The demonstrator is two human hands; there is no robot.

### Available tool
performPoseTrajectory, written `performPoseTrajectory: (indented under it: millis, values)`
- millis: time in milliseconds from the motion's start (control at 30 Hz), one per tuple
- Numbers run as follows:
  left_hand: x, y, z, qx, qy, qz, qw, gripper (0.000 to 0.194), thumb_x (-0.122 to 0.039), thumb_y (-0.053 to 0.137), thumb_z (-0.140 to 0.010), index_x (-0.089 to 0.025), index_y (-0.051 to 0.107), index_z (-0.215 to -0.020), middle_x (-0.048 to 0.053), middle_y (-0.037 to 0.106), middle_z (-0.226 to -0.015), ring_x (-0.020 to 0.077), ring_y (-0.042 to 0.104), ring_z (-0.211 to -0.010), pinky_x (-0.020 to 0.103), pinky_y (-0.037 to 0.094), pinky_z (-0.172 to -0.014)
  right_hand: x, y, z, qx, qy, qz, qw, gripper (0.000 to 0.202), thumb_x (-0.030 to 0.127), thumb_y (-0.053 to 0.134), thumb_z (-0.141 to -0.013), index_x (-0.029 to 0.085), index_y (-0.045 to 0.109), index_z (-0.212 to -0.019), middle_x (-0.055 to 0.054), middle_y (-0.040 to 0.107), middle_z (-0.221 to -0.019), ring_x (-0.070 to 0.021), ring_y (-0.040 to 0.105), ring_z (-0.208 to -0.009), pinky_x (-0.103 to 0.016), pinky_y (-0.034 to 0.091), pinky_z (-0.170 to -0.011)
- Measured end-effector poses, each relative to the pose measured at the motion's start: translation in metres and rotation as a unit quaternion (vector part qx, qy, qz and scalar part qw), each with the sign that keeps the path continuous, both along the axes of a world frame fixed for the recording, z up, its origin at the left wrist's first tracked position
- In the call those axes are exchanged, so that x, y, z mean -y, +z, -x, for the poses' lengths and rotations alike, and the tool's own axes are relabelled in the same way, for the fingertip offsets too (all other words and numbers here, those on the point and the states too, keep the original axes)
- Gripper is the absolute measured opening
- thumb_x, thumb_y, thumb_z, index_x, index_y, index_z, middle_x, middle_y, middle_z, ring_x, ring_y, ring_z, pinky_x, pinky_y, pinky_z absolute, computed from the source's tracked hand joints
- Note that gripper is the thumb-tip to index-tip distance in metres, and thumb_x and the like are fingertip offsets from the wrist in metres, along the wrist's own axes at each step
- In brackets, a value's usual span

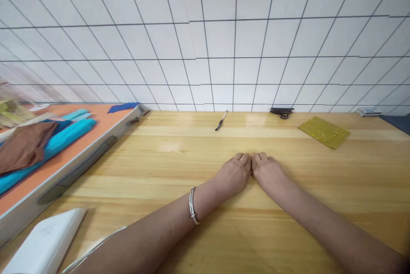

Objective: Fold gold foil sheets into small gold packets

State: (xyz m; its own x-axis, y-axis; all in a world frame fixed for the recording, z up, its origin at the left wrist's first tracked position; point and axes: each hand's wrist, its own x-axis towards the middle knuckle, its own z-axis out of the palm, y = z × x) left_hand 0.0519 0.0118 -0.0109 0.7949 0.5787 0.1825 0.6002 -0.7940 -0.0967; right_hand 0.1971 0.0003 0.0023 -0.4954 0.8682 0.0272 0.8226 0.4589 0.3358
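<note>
My left hand (235,174) and my right hand (267,170) rest close together on the wooden table (179,154), with their knuckles side by side. Both are closed, fingers curled down and out of sight. Whatever may be between or under them is hidden. A silver bangle (191,205) circles the left wrist. Beyond the hands, toward the wall, lies a pen (221,121) with a dark grip. A flat olive-gold packet or sheet (325,132) lies to the right, past my right hand.
A black clip-like object (282,112) sits against the tiled wall (218,39). At the back right is a small flat stack (368,112). A white box-shaped device (45,242) and a pale cable (96,248) lie front left. Folded cloths (24,148) cover part of an orange surface (105,126).
</note>
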Motion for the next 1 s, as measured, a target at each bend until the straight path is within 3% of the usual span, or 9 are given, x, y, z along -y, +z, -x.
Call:
performPoseTrajectory:
  millis: [200, 333, 533, 767, 1000]
  values:
    - [0.001, -0.011, 0.005, 0.047, 0.029, 0.002, 0.998, 0.047, -0.033, 0.036, -0.093, -0.004, 0.044, -0.129, 0.018, 0.049, -0.131, 0.0251, 0.041, -0.126, 0.036, 0.030, -0.107, 0.001, -0.001, -0.009, 0.001, 0.003, -0.001, 1.000, 0.034, 0.004, 0.045, -0.080, 0.012, 0.061, -0.109, -0.014, 0.061, -0.101, -0.0242, 0.052, -0.090, -0.031, 0.048, -0.067]
    - [0.003, -0.013, 0.012, 0.071, 0.051, 0.031, 0.996, 0.049, -0.039, 0.038, -0.092, -0.011, 0.043, -0.132, 0.013, 0.044, -0.138, 0.0241, 0.038, -0.130, 0.037, 0.027, -0.109, 0.005, -0.003, -0.029, -0.006, 0.007, -0.004, 1.000, 0.041, 0.005, 0.044, -0.083, 0.010, 0.053, -0.122, -0.013, 0.060, -0.109, -0.0235, 0.052, -0.096, -0.031, 0.048, -0.072]
    - [0.000, -0.002, 0.027, 0.100, 0.036, 0.103, 0.989, 0.043, -0.038, 0.037, -0.094, -0.022, 0.042, -0.134, 0.006, 0.043, -0.140, 0.0188, 0.037, -0.131, 0.039, 0.023, -0.110, 0.016, -0.004, -0.060, -0.026, -0.002, -0.033, 0.999, 0.043, 0.007, 0.042, -0.086, 0.013, 0.047, -0.129, -0.010, 0.059, -0.119, -0.0226, 0.052, -0.101, -0.033, 0.044, -0.084]
    - [-0.020, 0.008, 0.046, 0.129, 0.018, 0.239, 0.962, 0.036, -0.033, 0.034, -0.095, -0.031, 0.047, -0.129, 0.002, 0.044, -0.139, 0.0151, 0.036, -0.132, 0.041, 0.024, -0.108, 0.018, -0.004, -0.078, -0.066, -0.003, -0.015, 0.998, 0.044, 0.009, 0.042, -0.087, 0.018, 0.047, -0.129, -0.006, 0.054, -0.131, -0.0208, 0.051, -0.108, -0.033, 0.044, -0.085]
    - [-0.037, -0.001, 0.051, 0.162, 0.017, 0.291, 0.943, 0.032, -0.034, 0.041, -0.093, -0.033, 0.055, -0.122, 0.000, 0.048, -0.135, 0.0158, 0.041, -0.128, 0.043, 0.020, -0.110, 0.018, -0.005, -0.080, -0.077, -0.017, -0.012, 0.997, 0.041, 0.010, 0.043, -0.088, 0.019, 0.051, -0.126, -0.006, 0.055, -0.130, -0.0214, 0.052, -0.106, -0.033, 0.044, -0.084]
